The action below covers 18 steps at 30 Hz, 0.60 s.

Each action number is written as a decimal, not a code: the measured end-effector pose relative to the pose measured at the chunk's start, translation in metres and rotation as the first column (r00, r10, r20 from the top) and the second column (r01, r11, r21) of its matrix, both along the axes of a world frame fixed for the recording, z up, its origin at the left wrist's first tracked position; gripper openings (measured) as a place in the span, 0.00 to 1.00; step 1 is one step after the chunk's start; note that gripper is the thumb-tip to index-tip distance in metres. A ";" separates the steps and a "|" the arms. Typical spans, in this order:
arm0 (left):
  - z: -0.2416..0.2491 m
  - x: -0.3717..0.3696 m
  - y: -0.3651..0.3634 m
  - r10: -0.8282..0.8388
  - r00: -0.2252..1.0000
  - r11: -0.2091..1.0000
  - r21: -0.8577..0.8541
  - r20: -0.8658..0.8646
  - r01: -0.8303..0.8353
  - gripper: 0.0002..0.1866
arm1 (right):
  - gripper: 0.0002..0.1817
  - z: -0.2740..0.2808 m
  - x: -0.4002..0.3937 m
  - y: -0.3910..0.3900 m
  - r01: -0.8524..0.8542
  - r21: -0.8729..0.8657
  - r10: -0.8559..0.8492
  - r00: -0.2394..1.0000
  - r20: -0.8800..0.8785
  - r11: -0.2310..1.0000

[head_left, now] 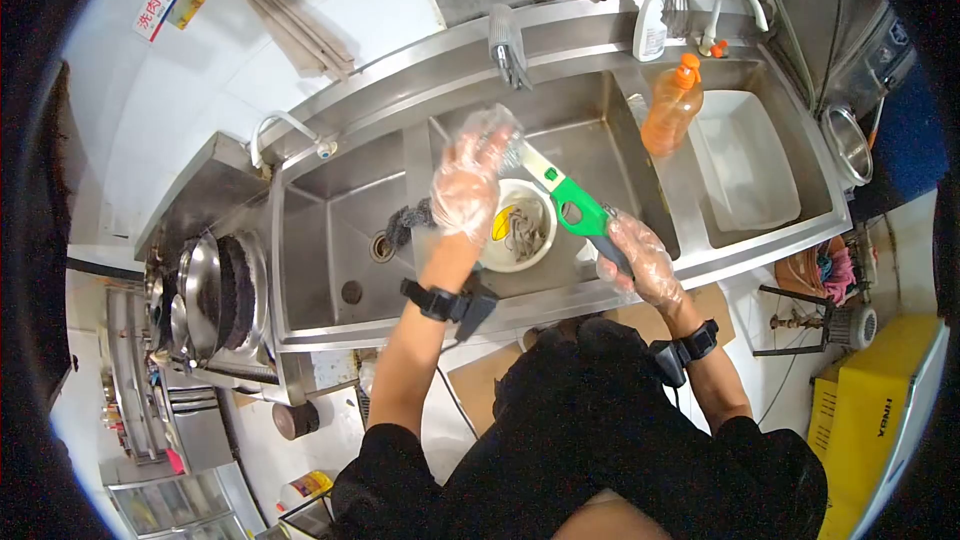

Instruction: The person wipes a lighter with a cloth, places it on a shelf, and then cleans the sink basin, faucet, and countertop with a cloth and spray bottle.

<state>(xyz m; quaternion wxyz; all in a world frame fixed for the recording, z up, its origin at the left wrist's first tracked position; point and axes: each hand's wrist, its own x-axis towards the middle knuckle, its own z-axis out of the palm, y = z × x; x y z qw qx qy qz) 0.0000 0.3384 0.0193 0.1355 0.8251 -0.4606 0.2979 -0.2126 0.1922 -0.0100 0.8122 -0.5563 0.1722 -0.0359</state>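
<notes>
My right hand (643, 258), in a clear plastic glove, is closed round the dark grip of a green-and-white hand tool (572, 205) with a hole in its green body. The tool points up and left over the sink, its pale end close to my left hand (468, 185). That hand is gloved too and smeared by motion; I cannot tell what its fingers hold. Below the tool, a white bowl (548, 240) sits in the middle basin (598, 155), with greyish pieces (524, 232) and a yellow item (502, 222) inside. A dark scrubber (408, 224) lies left of my left wrist.
An orange bottle (672, 108) stands between the middle basin and the right one, which holds a white tub (745, 170). A white spray bottle (650, 25) is on the back ledge. Taps (285, 125) rise behind the basins. Pans (203, 290) stand at the left end.
</notes>
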 end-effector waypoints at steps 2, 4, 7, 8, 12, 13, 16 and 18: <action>-0.032 -0.014 -0.003 -0.290 0.891 0.952 -0.196 -0.348 0.233 0.29 | 0.18 -0.001 0.001 0.000 0.014 -0.012 -0.014 1.000 -0.007 1.000; -0.004 -0.046 0.000 -0.168 0.967 0.961 0.188 -0.193 0.204 0.23 | 0.18 -0.005 0.001 0.000 0.040 0.028 -0.039 0.999 -0.013 0.999; -0.028 -0.010 -0.002 -0.281 0.889 0.957 -0.172 -0.361 0.232 0.27 | 0.17 -0.015 0.000 -0.003 0.045 -0.027 -0.046 0.998 -0.036 0.999; -0.035 0.003 -0.002 -0.305 0.875 0.939 -0.273 -0.376 0.210 0.28 | 0.17 -0.013 0.000 -0.003 0.045 -0.027 -0.046 0.998 -0.037 0.999; -0.006 0.005 -0.008 -0.093 0.961 0.988 -0.142 -0.260 0.057 0.27 | 0.16 0.000 -0.001 -0.001 0.026 0.014 -0.026 1.000 -0.002 1.000; -0.014 -0.003 -0.011 -0.121 0.933 0.984 -0.167 -0.339 0.068 0.28 | 0.15 0.002 -0.001 -0.002 0.034 0.030 -0.034 0.999 0.006 0.999; -0.033 -0.043 -0.018 -0.231 0.896 0.972 -0.126 -0.380 0.198 0.26 | 0.15 -0.006 -0.005 -0.010 0.060 0.035 -0.060 0.998 -0.005 0.998; -0.024 -0.047 -0.023 -0.188 0.971 0.980 0.040 -0.146 0.196 0.30 | 0.15 -0.011 -0.011 -0.016 0.071 0.055 -0.071 0.997 -0.011 0.996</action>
